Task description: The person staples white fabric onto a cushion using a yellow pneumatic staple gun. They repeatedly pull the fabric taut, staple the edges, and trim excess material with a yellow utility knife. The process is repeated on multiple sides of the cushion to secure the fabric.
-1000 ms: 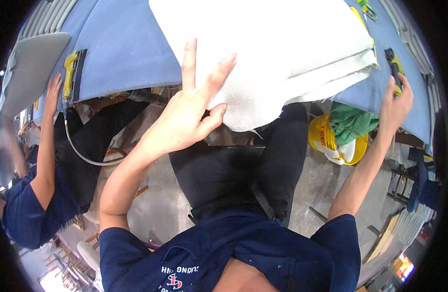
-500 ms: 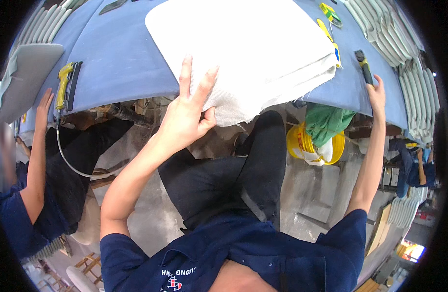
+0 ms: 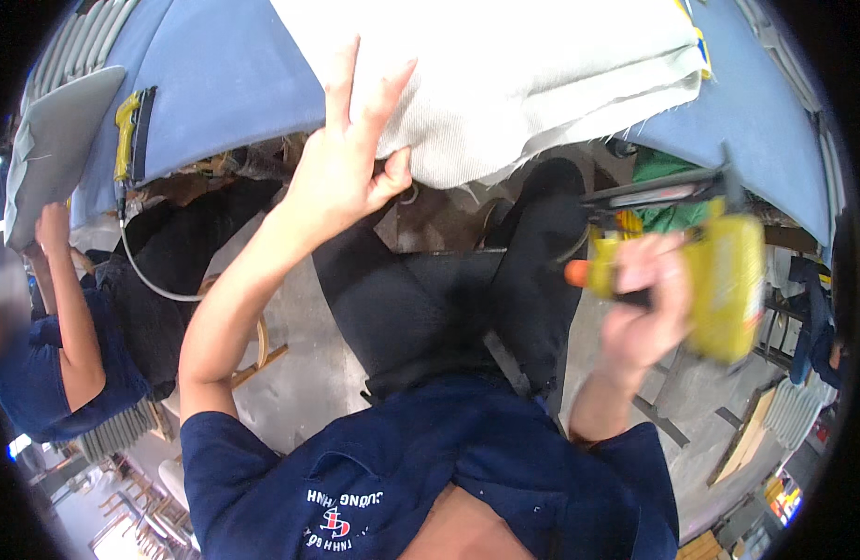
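My left hand (image 3: 341,177) grips the near edge of a pale fabric-covered panel (image 3: 532,84), with thumb and lower fingers curled on the cloth and two fingers stretched across its face. Frayed cloth hangs along the panel's near right edge. Over the floor right of my knees, my right hand (image 3: 649,289) is closed round the handle of a yellow staple gun (image 3: 724,289) with a dark magazine. Motion blurs the tool and that hand. The panel's far part runs out of the frame.
A blue-covered table (image 3: 215,103) bears the panel. Another yellow staple gun (image 3: 128,140) with a pale hose lies at its left edge, near a co-worker's hand (image 3: 52,229) and a grey panel (image 3: 61,140). Green cloth (image 3: 672,168) shows below the table at right.
My right hand has lifted the staple gun off the table's right edge and swung it in toward my body. The panel appears shifted up and right; my left hand keeps its grip.
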Demonstrator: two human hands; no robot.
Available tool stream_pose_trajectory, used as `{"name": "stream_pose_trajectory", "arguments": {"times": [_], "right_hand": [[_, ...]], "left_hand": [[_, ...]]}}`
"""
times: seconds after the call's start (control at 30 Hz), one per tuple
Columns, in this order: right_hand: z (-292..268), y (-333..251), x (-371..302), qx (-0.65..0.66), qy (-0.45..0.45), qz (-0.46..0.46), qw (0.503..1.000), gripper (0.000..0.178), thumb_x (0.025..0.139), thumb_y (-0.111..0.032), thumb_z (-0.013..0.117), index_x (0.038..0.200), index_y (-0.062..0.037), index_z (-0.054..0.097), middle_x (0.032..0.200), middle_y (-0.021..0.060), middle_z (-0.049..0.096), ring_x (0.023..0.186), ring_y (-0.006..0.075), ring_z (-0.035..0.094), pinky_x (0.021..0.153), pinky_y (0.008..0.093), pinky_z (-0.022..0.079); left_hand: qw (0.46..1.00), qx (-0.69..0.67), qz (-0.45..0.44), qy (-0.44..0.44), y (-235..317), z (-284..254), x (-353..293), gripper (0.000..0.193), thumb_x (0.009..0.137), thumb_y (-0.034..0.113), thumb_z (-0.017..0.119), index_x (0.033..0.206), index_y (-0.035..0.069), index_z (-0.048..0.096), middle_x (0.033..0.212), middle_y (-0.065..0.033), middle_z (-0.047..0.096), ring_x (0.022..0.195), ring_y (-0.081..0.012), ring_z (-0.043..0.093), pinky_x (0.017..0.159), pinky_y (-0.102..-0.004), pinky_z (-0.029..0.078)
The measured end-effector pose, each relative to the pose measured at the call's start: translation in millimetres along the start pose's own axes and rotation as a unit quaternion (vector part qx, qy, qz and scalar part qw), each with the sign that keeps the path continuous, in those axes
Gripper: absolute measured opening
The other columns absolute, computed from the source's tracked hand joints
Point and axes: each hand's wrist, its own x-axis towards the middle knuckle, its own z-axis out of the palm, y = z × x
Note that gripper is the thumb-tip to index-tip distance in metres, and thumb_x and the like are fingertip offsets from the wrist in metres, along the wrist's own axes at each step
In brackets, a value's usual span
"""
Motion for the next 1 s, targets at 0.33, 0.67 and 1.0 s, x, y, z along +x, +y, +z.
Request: {"name": "stream_pose_trajectory", "arguments": {"times": [0.33,0.67,1.0], "right_hand": [[77.3,86.9,-32.2,-0.268,-0.206,-0.126,0.932,0.04,0.086,-0.01,0.08,0.121,0.0011,0.066,0.097,0.0097,0.077,0.088,0.0198,0.074,0.078,0.0333,0.054],[82.8,105.3,-22.5,-0.2,-0.218,-0.076,0.952,0.046,0.082,-0.005,0.082,0.123,0.0043,0.064,0.095,0.0106,0.078,0.083,0.0131,0.077,0.072,0.0268,0.057],[72.8,129.2,-8.3,-0.225,-0.249,-0.06,0.94,0.031,0.08,-0.011,0.08,0.108,-0.0001,0.071,0.087,0.0063,0.076,0.071,0.0208,0.073,0.065,0.0311,0.056]], "left_hand": [[0.999,0.026,0.033,-0.022,0.9,-2.3,4.2,0.104,0.071,-0.014,0.07,0.164,0.015,0.032,0.173,-0.0268,0.01,0.158,-0.0513,0.019,0.127,-0.054,0.03],[0.997,0.066,0.009,-0.044,-12.2,0.9,-0.7,0.097,0.077,0.002,0.069,0.165,0.013,0.03,0.17,-0.0371,0.004,0.152,-0.0564,0.029,0.117,-0.0577,0.042],[0.998,-0.014,0.001,-0.063,-3.8,-5.4,0.8,0.107,0.069,-0.015,0.062,0.166,0.013,0.028,0.175,-0.0256,0.0,0.16,-0.0521,0.01,0.128,-0.0571,0.026]]}}
